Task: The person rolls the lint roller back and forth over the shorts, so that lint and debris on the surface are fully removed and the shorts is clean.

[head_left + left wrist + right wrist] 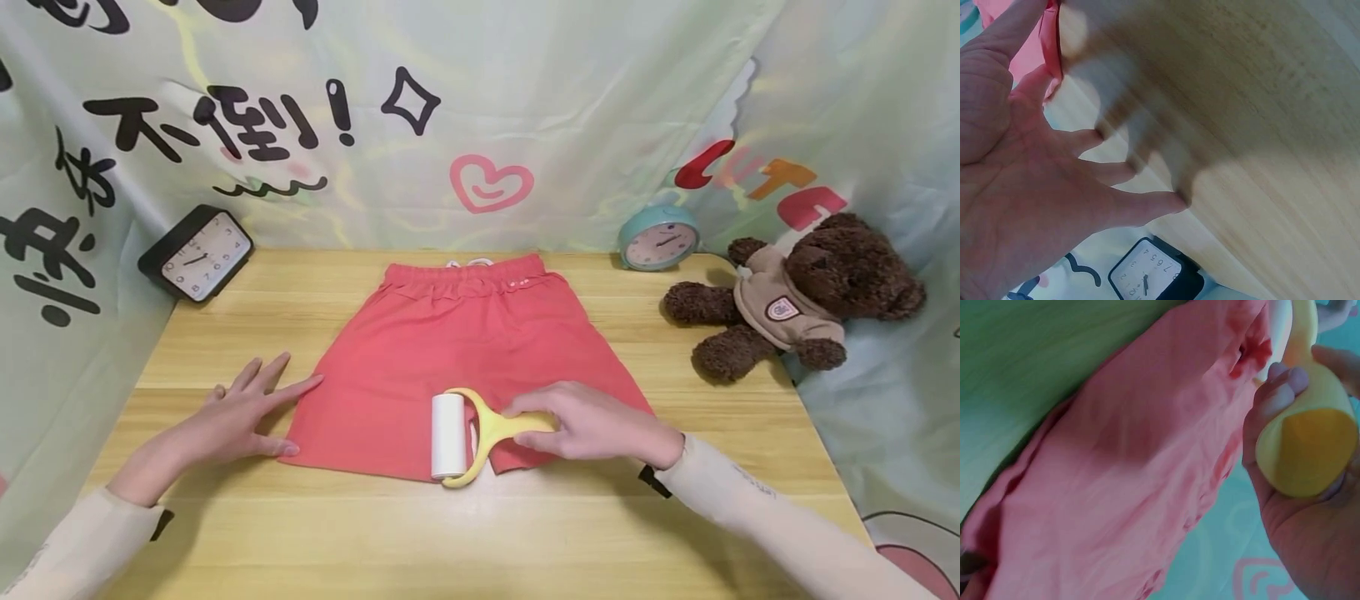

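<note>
Red shorts (442, 342) lie flat on the wooden table, waistband away from me and white drawstring showing at the top. My right hand (585, 421) grips the yellow handle of a lint roller (448, 437). Its white cylinder lies over the lower hem, by the gap between the legs. From the right wrist view, the fingers curl round the thick yellow handle (1310, 450). My left hand (232, 421) is spread at the left leg of the shorts, thumb and index fingertips on the fabric's edge. The other fingers stretch over bare wood in the left wrist view.
A black alarm clock (198, 254) stands at the table's back left corner. Toward the back right are a teal round clock (658, 239) and a brown teddy bear (787, 300) lying on its side. Printed cloth (570, 108) hangs round the table.
</note>
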### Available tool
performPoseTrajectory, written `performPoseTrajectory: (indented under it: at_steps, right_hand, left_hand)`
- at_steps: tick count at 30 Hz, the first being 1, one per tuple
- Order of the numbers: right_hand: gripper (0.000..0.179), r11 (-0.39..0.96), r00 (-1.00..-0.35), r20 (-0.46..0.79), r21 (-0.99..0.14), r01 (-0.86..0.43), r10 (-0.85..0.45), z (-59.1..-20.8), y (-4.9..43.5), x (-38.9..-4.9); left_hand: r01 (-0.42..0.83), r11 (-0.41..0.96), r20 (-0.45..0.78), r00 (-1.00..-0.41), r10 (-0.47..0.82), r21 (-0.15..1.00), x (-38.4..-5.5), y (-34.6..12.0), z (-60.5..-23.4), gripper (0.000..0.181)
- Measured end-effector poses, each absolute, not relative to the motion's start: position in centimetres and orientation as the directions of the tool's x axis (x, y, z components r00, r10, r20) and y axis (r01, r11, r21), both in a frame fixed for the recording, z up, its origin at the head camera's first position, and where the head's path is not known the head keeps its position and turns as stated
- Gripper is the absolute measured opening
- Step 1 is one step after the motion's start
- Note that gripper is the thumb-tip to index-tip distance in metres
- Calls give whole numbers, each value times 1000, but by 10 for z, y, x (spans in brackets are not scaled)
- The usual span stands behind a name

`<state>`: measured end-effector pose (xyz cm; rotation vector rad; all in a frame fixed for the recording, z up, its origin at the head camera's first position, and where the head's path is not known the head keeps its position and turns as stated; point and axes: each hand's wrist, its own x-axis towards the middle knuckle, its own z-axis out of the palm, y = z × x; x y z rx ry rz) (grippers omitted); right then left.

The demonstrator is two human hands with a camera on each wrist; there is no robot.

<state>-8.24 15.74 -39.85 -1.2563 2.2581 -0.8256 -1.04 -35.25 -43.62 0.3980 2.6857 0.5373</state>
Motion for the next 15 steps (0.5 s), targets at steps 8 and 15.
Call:
performPoseTrajectory:
  at_steps: [8, 15]
  right_hand:
    - [21, 371, -497, -21, -695, -617, -867, -402, 184, -90]
    - [21, 359, -490, -17, -703, -614, -872, -399, 202, -95]
  left_hand:
    - [197, 886, -300, -891, 341, 421, -11, -351, -435, 103]
    - [195, 886, -299, -893, 338, 420, -10, -353, -435, 105]
